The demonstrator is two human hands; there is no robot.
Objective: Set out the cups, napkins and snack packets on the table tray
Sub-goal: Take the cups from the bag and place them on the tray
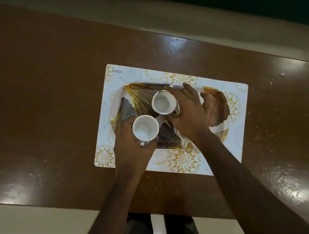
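White ceramic cups sit over a tray point(143, 93) printed with gold fan-shaped leaves; the tray lies on a white placemat point(184, 160) with gold flower motifs, itself on a glossy brown wooden table point(39, 92). The left hand point(131, 145) has its fingers curled round the near-left cup point(145, 129), which is upright with its mouth open, at the tray's near-left edge; whether it rests on the tray or is lifted I cannot tell. The right hand point(188, 116) clasps the middle cup point(163, 102), forefinger round the far side and thumb at the near side, the other fingers spread apart. A third cup point(182, 142) shows partly beneath the right wrist, on the tray's near side.
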